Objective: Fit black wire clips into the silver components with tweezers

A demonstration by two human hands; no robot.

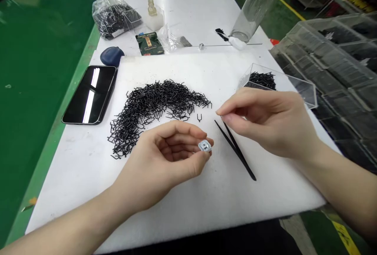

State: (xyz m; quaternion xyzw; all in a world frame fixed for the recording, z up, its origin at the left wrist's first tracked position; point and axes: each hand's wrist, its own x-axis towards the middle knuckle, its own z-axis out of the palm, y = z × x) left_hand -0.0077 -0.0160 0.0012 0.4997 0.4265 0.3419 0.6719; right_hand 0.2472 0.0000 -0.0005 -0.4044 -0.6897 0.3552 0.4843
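Note:
My left hand (pixel 169 157) is curled, palm up, pinching a small silver square part (pixel 204 146) between thumb and forefinger. My right hand (pixel 265 119) hovers just to the right with thumb and fingertips pinched together; what they hold is too small to see. Black tweezers (pixel 235 149) lie on the white foam mat (pixel 182 208) below the right hand. A large heap of small black wire clips (pixel 156 108) is spread on the mat behind my left hand, with one loose clip (pixel 199 117) near its right end.
A black phone (pixel 90 94) lies at the mat's left edge, beside a dark blue case (pixel 112 55). A bag of black clips (pixel 116 17), a green packet (pixel 149 44), a clear tube (pixel 253 8) and a clear tray holding clips (pixel 262 80) stand behind. Clear bins (pixel 338 59) fill the right.

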